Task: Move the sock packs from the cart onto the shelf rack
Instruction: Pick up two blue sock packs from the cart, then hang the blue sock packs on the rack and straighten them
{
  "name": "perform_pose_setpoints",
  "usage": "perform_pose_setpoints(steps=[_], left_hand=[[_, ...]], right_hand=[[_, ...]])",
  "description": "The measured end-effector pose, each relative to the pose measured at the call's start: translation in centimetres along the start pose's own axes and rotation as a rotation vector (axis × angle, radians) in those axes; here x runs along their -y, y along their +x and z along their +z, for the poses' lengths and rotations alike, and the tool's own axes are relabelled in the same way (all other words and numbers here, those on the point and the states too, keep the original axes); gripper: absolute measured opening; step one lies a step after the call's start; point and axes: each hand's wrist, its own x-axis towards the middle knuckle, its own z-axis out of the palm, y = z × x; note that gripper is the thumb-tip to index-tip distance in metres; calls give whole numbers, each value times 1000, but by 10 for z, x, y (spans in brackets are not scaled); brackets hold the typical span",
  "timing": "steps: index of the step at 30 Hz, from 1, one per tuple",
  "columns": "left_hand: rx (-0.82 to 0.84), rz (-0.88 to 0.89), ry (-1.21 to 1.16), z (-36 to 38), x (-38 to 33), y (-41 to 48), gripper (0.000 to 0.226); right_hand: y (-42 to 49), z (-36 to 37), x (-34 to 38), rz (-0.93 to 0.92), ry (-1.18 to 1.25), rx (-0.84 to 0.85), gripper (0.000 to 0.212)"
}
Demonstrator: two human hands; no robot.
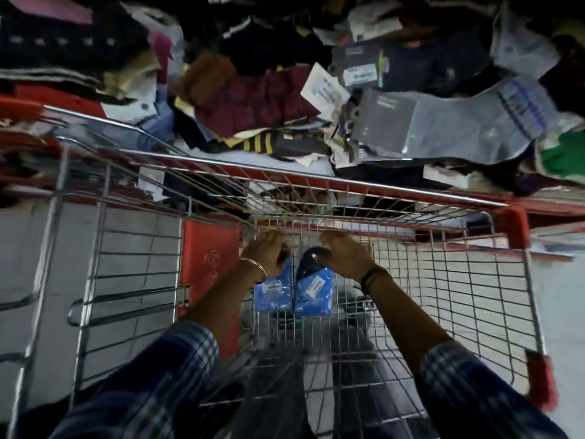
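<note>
Both my arms reach down into the wire cart. My left hand grips the top of a blue sock pack with a white label. My right hand holds a second blue sock pack, which has a black hook or sock top at its upper end. The two packs hang side by side, touching, near the cart's far wall. Beyond the cart's far rim lies the shelf rack, red-edged and heaped with loose socks and packs.
A grey sock pack in clear plastic and a white tag lie on top of the heap. A red panel stands at the cart's left inner side. A second wire frame is on the left over the tiled floor.
</note>
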Motion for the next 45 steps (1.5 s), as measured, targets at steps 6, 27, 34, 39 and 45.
perform_pose_setpoints(steps=[6,27,34,39,45], left_hand=[[269,-71,125,29,27,34,105],[454,-41,-19,9,15,23,62],[191,-6,-56,-38,-15,-24,56],[-32,22,1,-94,-44,-56,56],[-231,78,4,-167,-78,-98,55]], right_hand=[[51,41,-30,111,-54,195,93],[30,54,-31,33,-170,230,78],[-26,1,-9,-65,-265,-34,60],[-69,-55,11,-105,-354,-187,46],[-125,-115,39,-109,-374,-354,55]])
